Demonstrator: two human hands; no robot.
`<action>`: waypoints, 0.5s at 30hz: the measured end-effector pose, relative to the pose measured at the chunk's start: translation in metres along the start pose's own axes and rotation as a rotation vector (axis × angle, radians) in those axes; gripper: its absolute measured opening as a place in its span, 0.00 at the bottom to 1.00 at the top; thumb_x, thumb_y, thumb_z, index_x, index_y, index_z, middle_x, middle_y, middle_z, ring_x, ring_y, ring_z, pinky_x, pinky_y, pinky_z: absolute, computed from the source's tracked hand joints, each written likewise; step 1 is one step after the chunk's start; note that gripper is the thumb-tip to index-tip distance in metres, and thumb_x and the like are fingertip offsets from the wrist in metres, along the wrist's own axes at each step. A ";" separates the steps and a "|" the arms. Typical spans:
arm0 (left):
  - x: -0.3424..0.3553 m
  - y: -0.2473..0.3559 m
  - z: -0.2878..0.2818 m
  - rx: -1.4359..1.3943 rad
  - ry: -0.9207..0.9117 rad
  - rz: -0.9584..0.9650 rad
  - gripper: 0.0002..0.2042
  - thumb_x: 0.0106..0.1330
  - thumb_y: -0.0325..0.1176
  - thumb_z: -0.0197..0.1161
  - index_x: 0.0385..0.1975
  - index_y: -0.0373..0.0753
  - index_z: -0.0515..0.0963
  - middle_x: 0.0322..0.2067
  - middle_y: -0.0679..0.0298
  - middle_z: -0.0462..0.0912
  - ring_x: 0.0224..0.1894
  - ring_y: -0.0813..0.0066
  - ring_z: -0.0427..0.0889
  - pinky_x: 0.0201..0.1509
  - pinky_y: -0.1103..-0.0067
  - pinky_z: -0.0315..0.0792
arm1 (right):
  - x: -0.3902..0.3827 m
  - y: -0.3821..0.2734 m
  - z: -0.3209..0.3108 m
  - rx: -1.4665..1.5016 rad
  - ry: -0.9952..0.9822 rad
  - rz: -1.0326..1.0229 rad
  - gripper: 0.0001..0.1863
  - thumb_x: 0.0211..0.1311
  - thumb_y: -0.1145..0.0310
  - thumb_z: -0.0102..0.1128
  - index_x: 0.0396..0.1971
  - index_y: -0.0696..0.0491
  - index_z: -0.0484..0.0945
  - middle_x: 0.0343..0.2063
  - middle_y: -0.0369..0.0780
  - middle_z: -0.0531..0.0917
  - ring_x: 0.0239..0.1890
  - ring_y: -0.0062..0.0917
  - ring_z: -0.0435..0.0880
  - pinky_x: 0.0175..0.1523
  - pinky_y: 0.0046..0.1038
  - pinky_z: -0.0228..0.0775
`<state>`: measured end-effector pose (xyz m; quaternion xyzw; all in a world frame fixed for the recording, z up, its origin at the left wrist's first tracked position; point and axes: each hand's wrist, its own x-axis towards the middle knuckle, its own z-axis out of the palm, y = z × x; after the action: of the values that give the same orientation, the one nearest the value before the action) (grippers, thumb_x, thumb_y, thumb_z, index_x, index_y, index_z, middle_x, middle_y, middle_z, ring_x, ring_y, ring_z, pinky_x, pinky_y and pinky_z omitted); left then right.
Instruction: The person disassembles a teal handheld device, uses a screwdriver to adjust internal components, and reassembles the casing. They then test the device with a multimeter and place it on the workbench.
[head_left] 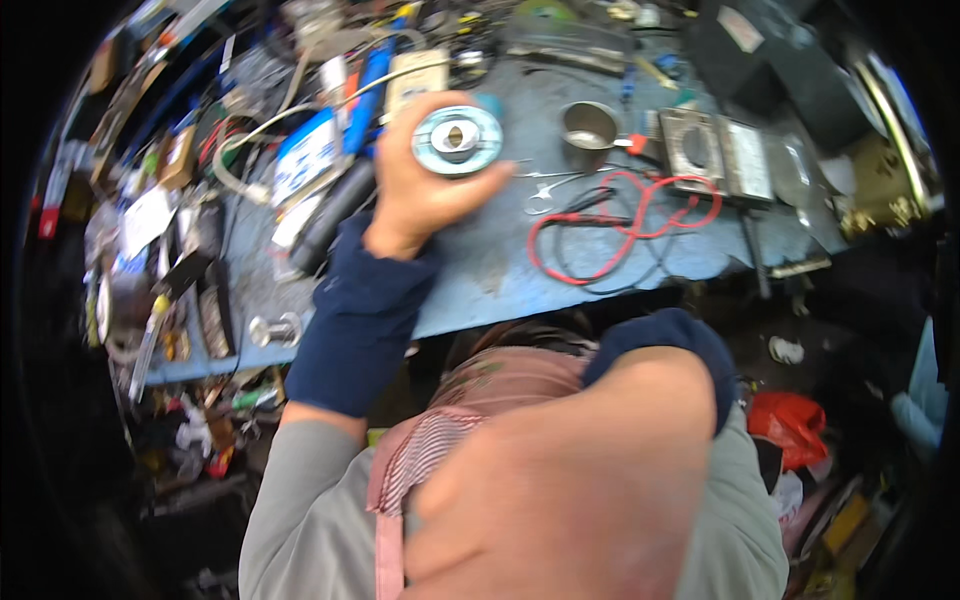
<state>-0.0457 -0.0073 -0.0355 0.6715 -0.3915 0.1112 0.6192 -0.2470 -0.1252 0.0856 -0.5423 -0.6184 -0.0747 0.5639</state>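
My left hand [425, 190] is wrapped round a round, pale teal spool-like object [457, 158] with a silvery centre, held over the blue worktop [490, 280]. Just right of it are a metal cup [588, 130] and some thin metal tools [545, 192]. Red and black leads [620, 250] lie in loops nearby. Large and blurred in the foreground, my right hand [560, 480] is raised close to the camera above my pink-striped apron; its fingers are too smeared to read.
Cluttered tools, cables and blue-handled items [365, 95] crowd the left and back. At right stand metal cases [690, 145] and a dark box [760, 60]. A small metal spool [275, 328] lies near the front edge. A red bag [785, 425] sits below the bench.
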 end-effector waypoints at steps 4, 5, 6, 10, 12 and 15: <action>0.002 0.010 0.020 0.146 -0.292 0.262 0.28 0.47 0.37 0.87 0.49 0.38 0.84 0.41 0.56 0.90 0.42 0.59 0.92 0.49 0.68 0.84 | 0.000 -0.020 0.028 0.110 0.124 -0.045 0.33 0.78 0.53 0.64 0.66 0.70 0.77 0.45 0.46 0.92 0.34 0.34 0.92 0.37 0.30 0.83; 0.012 0.013 0.025 0.196 -0.349 0.349 0.28 0.44 0.36 0.85 0.48 0.38 0.83 0.39 0.54 0.88 0.41 0.51 0.90 0.47 0.65 0.83 | -0.003 -0.021 0.024 0.076 0.128 -0.022 0.32 0.79 0.55 0.63 0.64 0.71 0.77 0.46 0.47 0.92 0.33 0.34 0.92 0.36 0.31 0.83; 0.002 0.014 0.029 0.204 -0.379 0.398 0.28 0.41 0.34 0.82 0.47 0.38 0.82 0.38 0.54 0.86 0.40 0.49 0.88 0.44 0.63 0.82 | -0.004 -0.020 0.020 0.075 0.106 -0.018 0.31 0.79 0.56 0.62 0.63 0.72 0.77 0.47 0.48 0.92 0.32 0.33 0.91 0.34 0.31 0.82; 0.016 0.016 0.009 0.329 -0.394 0.419 0.27 0.42 0.33 0.82 0.46 0.39 0.82 0.37 0.55 0.86 0.38 0.48 0.87 0.42 0.62 0.81 | -0.003 -0.022 0.023 0.265 0.090 0.072 0.30 0.77 0.60 0.63 0.65 0.71 0.76 0.48 0.49 0.92 0.31 0.35 0.90 0.34 0.32 0.82; 0.016 0.015 -0.007 0.366 -0.335 0.427 0.26 0.42 0.33 0.82 0.45 0.39 0.83 0.37 0.55 0.86 0.39 0.48 0.87 0.43 0.63 0.81 | 0.012 -0.016 0.034 0.432 0.139 0.069 0.32 0.74 0.61 0.65 0.68 0.70 0.74 0.45 0.48 0.91 0.32 0.36 0.90 0.36 0.31 0.81; 0.011 0.014 0.008 0.373 -0.352 0.342 0.25 0.43 0.31 0.82 0.45 0.39 0.83 0.37 0.55 0.86 0.39 0.48 0.88 0.44 0.64 0.81 | 0.012 -0.018 0.002 0.529 -0.077 0.138 0.36 0.73 0.59 0.67 0.72 0.66 0.70 0.38 0.45 0.89 0.35 0.41 0.88 0.38 0.35 0.80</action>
<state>-0.0502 -0.0182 -0.0199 0.7069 -0.5730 0.1656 0.3802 -0.2588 -0.1242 0.1035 -0.4193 -0.5989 0.1485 0.6659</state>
